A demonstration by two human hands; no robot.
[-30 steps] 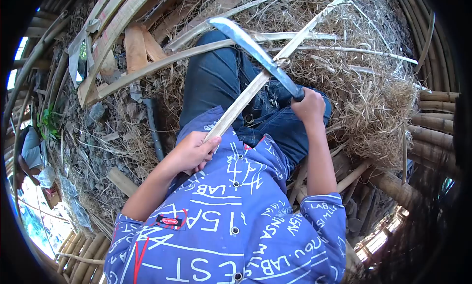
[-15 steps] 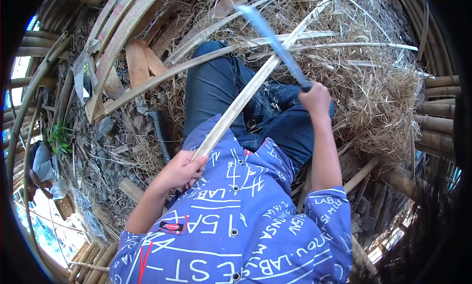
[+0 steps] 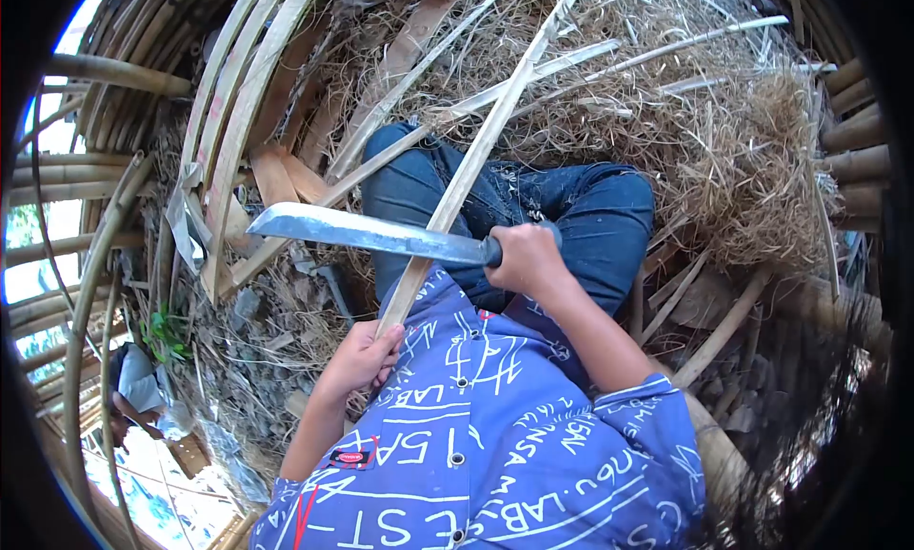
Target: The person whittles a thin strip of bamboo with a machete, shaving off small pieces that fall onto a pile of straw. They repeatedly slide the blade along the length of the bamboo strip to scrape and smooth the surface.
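Observation:
My left hand (image 3: 365, 356) is closed round the near end of a long pale bamboo strip (image 3: 484, 139), which slants up and away across my lap. In my right hand (image 3: 526, 260) is the dark handle of a machete (image 3: 371, 236). Its wide steel blade points left and lies across the strip, a little beyond my left hand. Both are above my crossed legs in dark jeans (image 3: 602, 202).
Curly shavings (image 3: 733, 169) are heaped ahead and to the right. Several split bamboo slats (image 3: 249, 102) lean at the upper left. A dark tool handle (image 3: 333, 288) lies left of my knee. Bamboo pole walls (image 3: 71, 174) surround me, and another person (image 3: 133, 388) is at the far left.
The machete has come back toward my body along the strip, its blade swinging from pointing forward to pointing left. My left hand keeps its hold, and the camera view has shifted slightly.

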